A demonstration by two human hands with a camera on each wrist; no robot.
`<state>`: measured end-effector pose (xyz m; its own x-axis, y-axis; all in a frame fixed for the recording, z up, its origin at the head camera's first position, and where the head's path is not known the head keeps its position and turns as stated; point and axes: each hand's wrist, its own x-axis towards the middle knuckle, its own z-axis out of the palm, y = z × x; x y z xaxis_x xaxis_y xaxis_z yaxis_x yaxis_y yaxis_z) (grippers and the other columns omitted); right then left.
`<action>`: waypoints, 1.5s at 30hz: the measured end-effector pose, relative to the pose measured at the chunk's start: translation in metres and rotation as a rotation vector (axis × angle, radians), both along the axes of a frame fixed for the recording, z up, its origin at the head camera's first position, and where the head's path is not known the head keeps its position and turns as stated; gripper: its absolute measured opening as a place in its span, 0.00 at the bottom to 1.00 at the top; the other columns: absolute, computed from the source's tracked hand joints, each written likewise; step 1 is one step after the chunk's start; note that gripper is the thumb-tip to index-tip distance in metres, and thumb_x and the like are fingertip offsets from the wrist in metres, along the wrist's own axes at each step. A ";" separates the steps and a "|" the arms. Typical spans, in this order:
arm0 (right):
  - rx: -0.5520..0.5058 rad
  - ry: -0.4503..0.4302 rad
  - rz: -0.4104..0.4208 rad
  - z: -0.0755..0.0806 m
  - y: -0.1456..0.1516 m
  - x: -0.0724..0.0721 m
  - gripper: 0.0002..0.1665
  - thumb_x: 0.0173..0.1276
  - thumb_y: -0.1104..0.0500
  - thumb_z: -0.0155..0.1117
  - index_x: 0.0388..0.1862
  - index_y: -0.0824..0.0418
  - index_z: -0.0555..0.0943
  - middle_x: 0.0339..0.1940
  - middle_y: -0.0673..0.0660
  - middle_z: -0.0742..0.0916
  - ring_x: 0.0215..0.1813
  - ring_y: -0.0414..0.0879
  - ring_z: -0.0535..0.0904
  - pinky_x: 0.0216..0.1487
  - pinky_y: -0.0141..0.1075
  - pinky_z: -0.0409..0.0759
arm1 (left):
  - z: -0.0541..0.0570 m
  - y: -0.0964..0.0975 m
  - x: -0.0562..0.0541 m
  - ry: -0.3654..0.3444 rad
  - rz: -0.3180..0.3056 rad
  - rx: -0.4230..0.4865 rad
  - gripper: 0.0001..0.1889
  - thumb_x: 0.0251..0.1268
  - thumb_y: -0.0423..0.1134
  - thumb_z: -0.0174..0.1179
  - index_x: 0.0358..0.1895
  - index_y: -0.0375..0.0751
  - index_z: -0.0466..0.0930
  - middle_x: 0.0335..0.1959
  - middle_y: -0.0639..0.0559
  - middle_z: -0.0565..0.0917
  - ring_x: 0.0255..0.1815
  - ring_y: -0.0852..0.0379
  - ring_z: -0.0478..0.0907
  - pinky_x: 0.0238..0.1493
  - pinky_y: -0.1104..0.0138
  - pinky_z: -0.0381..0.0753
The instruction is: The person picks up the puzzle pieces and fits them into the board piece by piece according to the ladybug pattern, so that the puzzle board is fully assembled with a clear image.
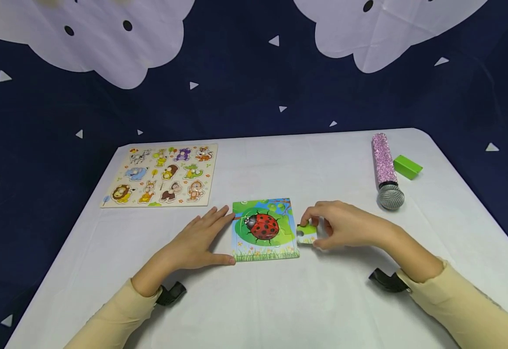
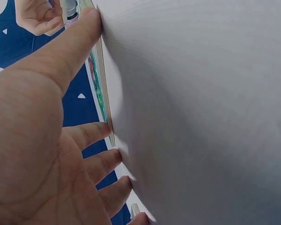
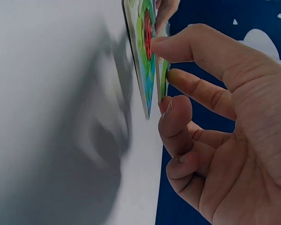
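Observation:
A square ladybug jigsaw puzzle (image 1: 264,227) lies in its frame on the white table, mid-view from the head. My left hand (image 1: 199,241) rests at its left side, fingers spread and fairly straight; the thumb and index fingertips touch the edge, as the left wrist view shows too. Just right of the puzzle, my right hand (image 1: 345,225) pinches a green and white puzzle piece (image 1: 308,234) between thumb and fingers. This piece (image 3: 162,79) appears edge-on in the right wrist view, beside the puzzle and tilted. Part of it hides behind the fingers.
An animal puzzle board (image 1: 159,175) lies at the back left of the table (image 1: 254,300). Toward the back right are a pink glittery microphone (image 1: 385,165) and a green block (image 1: 407,167). Behind the table hangs a dark blue cloth (image 1: 236,106) with clouds and triangles.

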<state>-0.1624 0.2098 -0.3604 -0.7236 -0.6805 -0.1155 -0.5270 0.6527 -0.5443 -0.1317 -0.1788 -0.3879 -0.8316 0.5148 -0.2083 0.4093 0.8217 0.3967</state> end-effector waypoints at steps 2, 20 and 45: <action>0.009 0.008 0.015 -0.001 -0.005 -0.001 0.23 0.59 0.56 0.81 0.54 0.45 0.86 0.38 0.45 0.83 0.27 0.32 0.73 0.40 0.33 0.74 | 0.000 0.000 0.000 -0.004 0.001 0.000 0.57 0.61 0.67 0.74 0.88 0.47 0.56 0.91 0.45 0.52 0.91 0.36 0.48 0.86 0.32 0.51; 0.022 0.026 0.133 -0.009 -0.041 -0.001 0.21 0.59 0.55 0.80 0.52 0.45 0.88 0.41 0.43 0.84 0.35 0.34 0.74 0.45 0.34 0.75 | -0.002 -0.001 -0.001 0.001 0.001 0.007 0.58 0.61 0.68 0.73 0.88 0.47 0.56 0.91 0.44 0.52 0.91 0.36 0.47 0.86 0.33 0.51; 0.036 0.030 0.156 -0.013 -0.053 -0.003 0.19 0.58 0.55 0.81 0.49 0.45 0.88 0.37 0.44 0.83 0.31 0.29 0.74 0.43 0.34 0.75 | -0.001 -0.001 -0.001 0.000 0.000 0.008 0.57 0.61 0.68 0.74 0.88 0.47 0.56 0.91 0.44 0.52 0.91 0.36 0.47 0.86 0.33 0.51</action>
<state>-0.1656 0.1566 -0.3733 -0.6127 -0.7809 -0.1214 -0.6395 0.5802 -0.5044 -0.1325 -0.1799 -0.3885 -0.8317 0.5163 -0.2042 0.4092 0.8186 0.4030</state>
